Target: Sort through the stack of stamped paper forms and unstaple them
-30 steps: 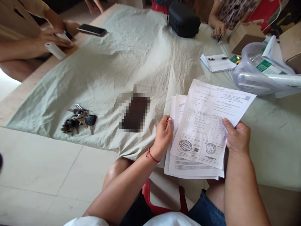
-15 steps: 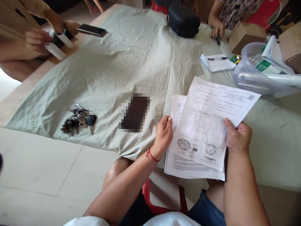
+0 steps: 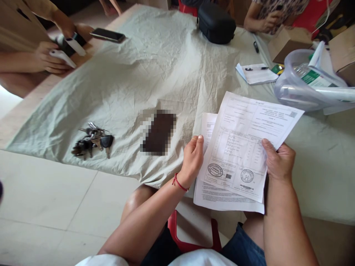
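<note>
Since the earlier head view, the top sheet point(image 3: 249, 147) has slid slightly down and toward the left, the co-worker's hand point(image 3: 52, 59) at far left has closed around a white device point(image 3: 62, 57), and the other co-worker's hand point(image 3: 270, 22) has lifted off the surface point(image 3: 133, 77), leaving a small dark object point(image 3: 255, 47) lying there. The person's left hand point(image 3: 193, 157) is clamped on the left edge of the lower papers point(image 3: 209, 194); the right hand point(image 3: 279, 160) pinches the right edge of the top sheet, thumb on its face. That sheet overlaps the lower papers, held near the surface's edge. Beyond, a translucent plastic container point(image 3: 288, 94) holds a clear bottle-like item, something with a green-and-white label point(image 3: 312, 77) and white paper sticking up. Beside it stands a cardboard box point(image 3: 291, 42), contents hidden. A black case point(image 3: 216, 24) sits closed at the far side; keys point(image 3: 95, 140) lie at left.
</note>
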Tool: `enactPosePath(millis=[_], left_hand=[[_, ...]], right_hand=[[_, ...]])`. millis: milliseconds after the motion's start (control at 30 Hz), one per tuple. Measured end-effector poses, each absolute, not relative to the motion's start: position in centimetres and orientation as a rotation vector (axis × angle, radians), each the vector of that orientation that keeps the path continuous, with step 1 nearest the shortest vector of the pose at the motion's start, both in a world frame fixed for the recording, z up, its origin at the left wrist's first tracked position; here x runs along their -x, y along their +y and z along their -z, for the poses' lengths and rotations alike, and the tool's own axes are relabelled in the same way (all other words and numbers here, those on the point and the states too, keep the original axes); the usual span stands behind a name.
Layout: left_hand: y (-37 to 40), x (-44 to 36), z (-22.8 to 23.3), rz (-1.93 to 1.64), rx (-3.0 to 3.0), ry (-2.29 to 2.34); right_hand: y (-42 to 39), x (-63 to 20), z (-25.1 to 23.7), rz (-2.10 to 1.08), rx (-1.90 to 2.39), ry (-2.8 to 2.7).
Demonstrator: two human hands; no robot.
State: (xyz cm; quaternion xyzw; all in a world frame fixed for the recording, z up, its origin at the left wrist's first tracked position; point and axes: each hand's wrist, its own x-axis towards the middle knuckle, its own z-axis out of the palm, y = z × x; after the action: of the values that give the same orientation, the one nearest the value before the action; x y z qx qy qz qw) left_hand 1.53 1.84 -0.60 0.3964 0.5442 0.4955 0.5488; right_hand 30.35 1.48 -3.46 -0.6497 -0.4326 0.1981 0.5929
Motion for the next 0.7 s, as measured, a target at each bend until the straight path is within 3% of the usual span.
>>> enactPosePath(millis=[700], left_hand=[[2.5, -1.7, 1.3, -1.143, -0.816, 1.262]], right_hand=[[-1.6, -31.4, 2.0, -0.682, 1.636, -1.218]])
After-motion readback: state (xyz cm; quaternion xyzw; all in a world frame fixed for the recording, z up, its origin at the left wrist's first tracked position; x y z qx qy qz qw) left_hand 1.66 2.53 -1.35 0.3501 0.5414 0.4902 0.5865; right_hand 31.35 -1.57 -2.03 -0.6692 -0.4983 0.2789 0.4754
